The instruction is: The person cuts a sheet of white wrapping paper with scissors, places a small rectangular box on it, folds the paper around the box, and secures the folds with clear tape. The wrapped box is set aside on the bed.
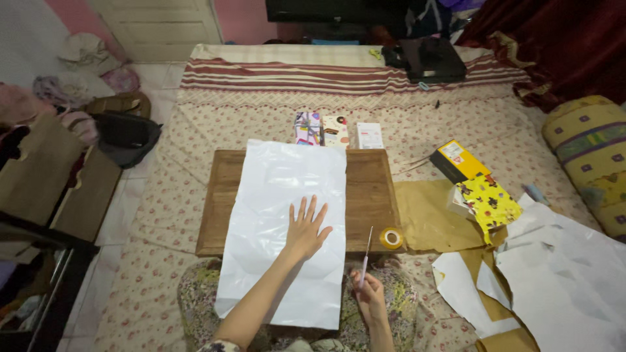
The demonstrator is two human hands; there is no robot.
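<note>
A large white plastic sheet [287, 195] lies over a low wooden table [372, 195] and hangs off its near edge onto my lap. My left hand [305, 228] presses flat on the sheet, fingers spread. My right hand [370, 293] is closed around the handle end of a thin knife-like cutter [367, 251], whose blade points away toward the table's near right corner. A roll of tape [392, 238] sits at that corner, just right of the blade.
Three small boxes [332, 130] stand behind the table. To the right lie brown paper [430, 221], a yellow patterned wrapped item [489, 203], a yellow-black box [458, 160] and white sheets [561, 274]. A black bag [430, 58] rests at the mat's far end.
</note>
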